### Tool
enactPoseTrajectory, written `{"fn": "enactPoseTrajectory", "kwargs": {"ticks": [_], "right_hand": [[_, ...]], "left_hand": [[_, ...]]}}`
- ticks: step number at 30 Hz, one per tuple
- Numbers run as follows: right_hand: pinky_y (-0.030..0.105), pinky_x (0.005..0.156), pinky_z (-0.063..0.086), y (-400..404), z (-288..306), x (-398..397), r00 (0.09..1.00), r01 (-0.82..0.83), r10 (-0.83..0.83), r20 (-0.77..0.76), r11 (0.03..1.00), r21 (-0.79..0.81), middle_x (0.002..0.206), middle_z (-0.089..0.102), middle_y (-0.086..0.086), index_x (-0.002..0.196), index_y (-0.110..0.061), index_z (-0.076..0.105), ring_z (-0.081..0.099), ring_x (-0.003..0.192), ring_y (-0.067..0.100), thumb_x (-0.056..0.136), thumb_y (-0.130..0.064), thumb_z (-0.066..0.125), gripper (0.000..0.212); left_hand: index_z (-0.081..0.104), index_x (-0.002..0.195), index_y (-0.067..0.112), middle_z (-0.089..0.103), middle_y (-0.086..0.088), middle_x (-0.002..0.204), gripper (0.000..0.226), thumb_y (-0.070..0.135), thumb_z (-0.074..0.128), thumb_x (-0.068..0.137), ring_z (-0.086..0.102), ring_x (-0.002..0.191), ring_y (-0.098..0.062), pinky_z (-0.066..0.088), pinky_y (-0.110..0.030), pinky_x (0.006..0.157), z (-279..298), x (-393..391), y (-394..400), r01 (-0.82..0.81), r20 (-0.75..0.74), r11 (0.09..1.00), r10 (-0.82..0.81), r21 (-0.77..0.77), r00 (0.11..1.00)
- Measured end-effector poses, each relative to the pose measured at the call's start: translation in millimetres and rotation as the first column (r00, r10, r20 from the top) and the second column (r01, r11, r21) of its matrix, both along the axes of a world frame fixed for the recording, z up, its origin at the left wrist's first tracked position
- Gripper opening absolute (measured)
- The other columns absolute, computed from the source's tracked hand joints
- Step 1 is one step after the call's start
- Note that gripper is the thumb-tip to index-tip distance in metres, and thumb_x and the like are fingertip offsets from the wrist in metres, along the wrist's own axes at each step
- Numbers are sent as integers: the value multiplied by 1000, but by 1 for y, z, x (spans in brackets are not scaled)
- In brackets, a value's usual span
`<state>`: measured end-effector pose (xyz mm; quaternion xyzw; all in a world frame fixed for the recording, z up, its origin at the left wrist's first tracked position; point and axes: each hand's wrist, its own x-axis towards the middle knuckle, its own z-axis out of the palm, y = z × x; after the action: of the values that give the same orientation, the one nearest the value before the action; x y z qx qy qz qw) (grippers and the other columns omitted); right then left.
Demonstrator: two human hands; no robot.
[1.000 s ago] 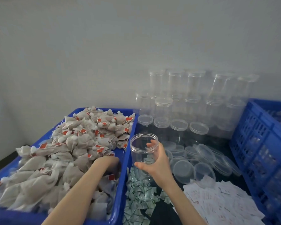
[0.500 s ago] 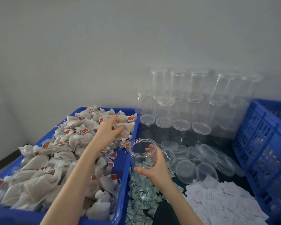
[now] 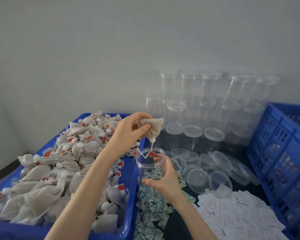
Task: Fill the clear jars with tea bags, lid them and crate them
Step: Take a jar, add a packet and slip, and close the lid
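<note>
We fill first jar of run. Blue tray (image 3: 132,196) of tea bags heaped left of our grip; blue slatted crate (image 3: 274,153) well right, contents unclear. Stacked clear jars (image 3: 206,104) behind, loose round lids (image 3: 220,181) right of jar hand. Right hand (image 3: 164,181) wraps open clear jar (image 3: 150,163), looks empty. Left hand (image 3: 130,130) pinches soft mesh tea bag (image 3: 152,129) just above mouth; string, red tag (image 3: 152,154) dangle inside rim. Lidding, crating remain.
</note>
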<state>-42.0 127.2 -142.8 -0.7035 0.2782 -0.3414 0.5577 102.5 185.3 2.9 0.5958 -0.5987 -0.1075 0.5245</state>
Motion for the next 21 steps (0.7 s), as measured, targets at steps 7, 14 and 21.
{"fn": "enactPoseTrajectory", "kwargs": {"ticks": [7,14,21], "right_hand": [[28,98,49,1,2,-4,998,44,-43,47,999,-7,121,63,-20,124,-40,49,57,118,2,51,-34,90,84],[9,88,44,3,7,-9,998,49,-48,34,999,-17,119,58,-30,130,-43,42,53,115,-10,48,-44,86,94],[6,90,42,4,5,-12,999,49,-48,15,998,-28,119,53,-38,130,-42,43,48,119,-14,44,-46,86,96]], "left_hand": [[58,93,33,65,15,92,13,23,64,88,59,80,1,46,-17,72,-24,-7,-8,-8,387,932,-143,363,911],[72,89,34,60,26,73,7,29,68,85,46,75,18,26,-6,71,-35,-6,-17,-83,640,918,-203,387,741],[63,89,40,67,20,87,17,24,63,90,62,79,6,51,-13,76,-36,26,-15,-186,453,914,2,361,891]]}}
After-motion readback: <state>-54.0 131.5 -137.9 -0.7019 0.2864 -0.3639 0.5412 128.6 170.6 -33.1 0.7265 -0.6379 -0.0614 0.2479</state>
